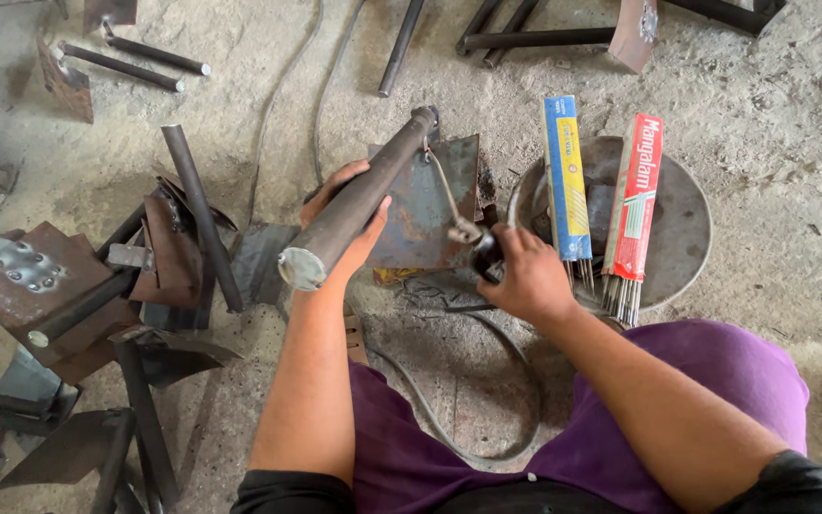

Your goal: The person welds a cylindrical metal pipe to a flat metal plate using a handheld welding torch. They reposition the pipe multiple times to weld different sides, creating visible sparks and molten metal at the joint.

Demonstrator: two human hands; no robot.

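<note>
Steel pipe (359, 195) sits in your left hand (344, 224), fingers curled round it near the capped end, its far tip resting on the rusty plate (425, 205). Your right hand (525, 276) is clamped on the electrode holder (482, 249), its rod (441, 190) reaching toward that tip. Loosen the left and the pipe may roll, dragging the rod off the joint.

The person wore purple trousers (715, 381), creased over both knees, and a black top (792, 485) whose short sleeves ended near the frame's lower edge. Above the trousers, both forearms were bare, as were the left hand (344, 219) and right hand (523, 276).
</note>
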